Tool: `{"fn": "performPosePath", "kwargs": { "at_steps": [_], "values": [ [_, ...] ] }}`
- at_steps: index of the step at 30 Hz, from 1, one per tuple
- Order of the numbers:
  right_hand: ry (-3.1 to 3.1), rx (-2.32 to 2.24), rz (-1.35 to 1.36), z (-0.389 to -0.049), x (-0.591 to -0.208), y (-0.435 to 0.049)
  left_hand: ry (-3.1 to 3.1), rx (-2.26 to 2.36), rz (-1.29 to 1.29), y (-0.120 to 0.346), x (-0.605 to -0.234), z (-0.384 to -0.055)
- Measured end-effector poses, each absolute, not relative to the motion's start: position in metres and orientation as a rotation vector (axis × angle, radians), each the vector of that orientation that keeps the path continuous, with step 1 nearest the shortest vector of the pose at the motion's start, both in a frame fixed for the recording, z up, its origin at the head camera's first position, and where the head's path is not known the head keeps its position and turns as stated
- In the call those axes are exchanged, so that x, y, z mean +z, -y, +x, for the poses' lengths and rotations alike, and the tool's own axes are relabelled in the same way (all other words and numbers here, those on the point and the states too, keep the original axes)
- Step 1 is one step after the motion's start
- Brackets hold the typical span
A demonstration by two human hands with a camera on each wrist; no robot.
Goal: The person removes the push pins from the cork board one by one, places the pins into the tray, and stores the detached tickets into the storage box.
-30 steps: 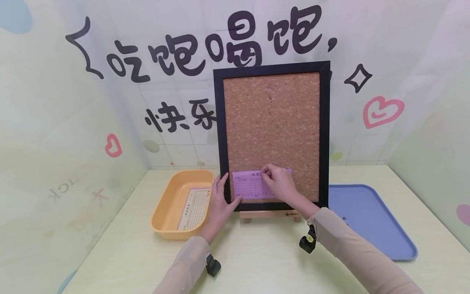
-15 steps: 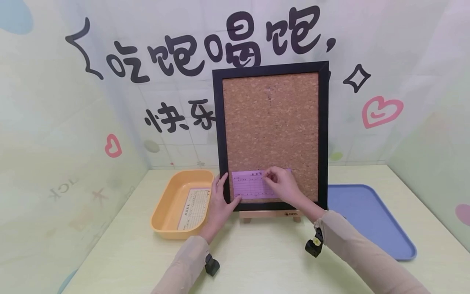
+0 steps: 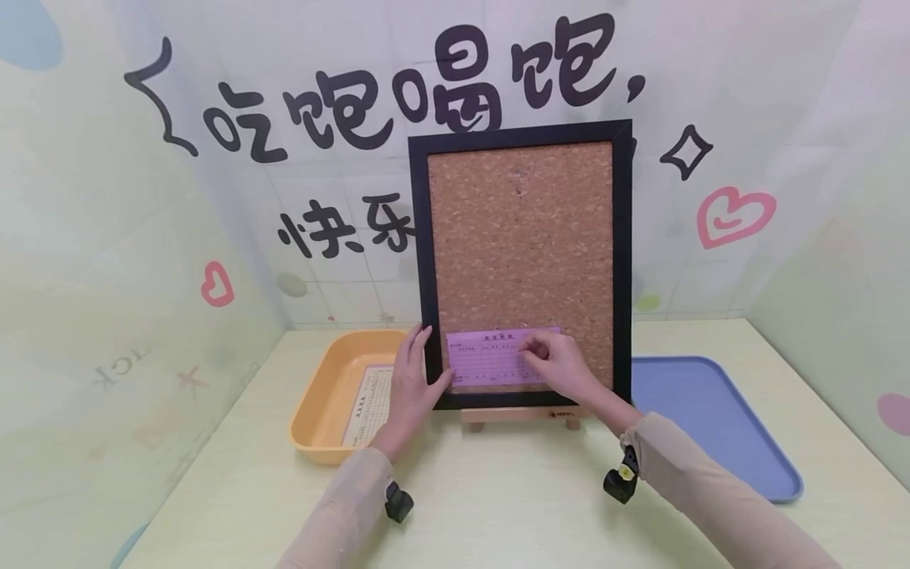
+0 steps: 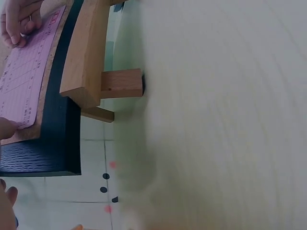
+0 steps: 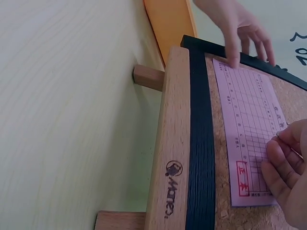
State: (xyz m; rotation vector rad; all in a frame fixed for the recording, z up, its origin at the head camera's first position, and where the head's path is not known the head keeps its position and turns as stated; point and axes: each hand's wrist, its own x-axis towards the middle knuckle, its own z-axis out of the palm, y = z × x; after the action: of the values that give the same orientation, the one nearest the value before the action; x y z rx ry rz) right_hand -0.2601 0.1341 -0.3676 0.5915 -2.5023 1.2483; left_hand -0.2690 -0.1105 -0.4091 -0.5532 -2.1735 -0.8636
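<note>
A purple printed form (image 3: pixel 479 359) lies against the lower part of the black-framed cork board (image 3: pixel 522 237), which leans on a small wooden easel (image 5: pixel 168 143). My left hand (image 3: pixel 415 383) is at the board's lower left, fingers spread along the outer frame and thumb tip at the form's corner. In the right wrist view the left hand (image 5: pixel 235 28) looks slightly blurred. My right hand (image 3: pixel 562 365) is over the form's right half, thumb and forefinger pinching a tiny pushpin (image 5: pixel 277 136), mostly hidden by the fingertips. A red stamp (image 5: pixel 243 178) marks the form's end.
Left of the board stands a yellow tray (image 3: pixel 313 395) with another printed form (image 3: pixel 370 403) inside. A blue tray (image 3: pixel 711 419) lies to the right, partly behind the right forearm. A printed backdrop (image 3: pixel 341 269) hangs behind the pale table (image 3: pixel 498 506).
My right hand has drawn down and to the right over the form, uncovering more of its heading. My left hand has shifted slightly left, its thumb sliding back to the form's edge.
</note>
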Motion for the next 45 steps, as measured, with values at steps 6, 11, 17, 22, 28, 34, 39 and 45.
{"fn": "performPosePath", "kwargs": {
  "at_steps": [6, 11, 17, 22, 28, 34, 39, 45],
  "values": [
    [2.507, 1.248, 0.594, -0.260, -0.369, -0.138, 2.070, -0.685, -0.632, 0.114, -0.388, -0.275],
    [2.508, 1.237, 0.600, -0.260, -0.369, -0.139, 2.076, -0.596, -0.683, 0.111, -0.374, -0.278],
    [2.510, 1.228, 0.603, -0.261, -0.370, -0.140, 2.202, -0.557, -0.704, 0.106, -0.369, -0.279],
    [2.526, 1.232, 0.595, -0.261, -0.369, -0.140, 2.265, -0.529, -0.701, 0.104, -0.368, -0.280],
    [2.531, 1.243, 0.594, -0.259, -0.368, -0.140, 2.301, -0.477, -0.696, 0.101, -0.368, -0.281],
    [2.532, 1.232, 0.598, -0.260, -0.368, -0.140, 2.303, -0.414, -0.717, 0.101, -0.367, -0.281],
    [2.531, 1.227, 0.607, -0.260, -0.367, -0.140, 2.297, -0.428, -0.740, 0.101, -0.366, -0.283],
    [2.524, 1.227, 0.622, -0.260, -0.367, -0.140, 2.306, -0.488, -0.798, 0.099, -0.363, -0.282]
  ]
}}
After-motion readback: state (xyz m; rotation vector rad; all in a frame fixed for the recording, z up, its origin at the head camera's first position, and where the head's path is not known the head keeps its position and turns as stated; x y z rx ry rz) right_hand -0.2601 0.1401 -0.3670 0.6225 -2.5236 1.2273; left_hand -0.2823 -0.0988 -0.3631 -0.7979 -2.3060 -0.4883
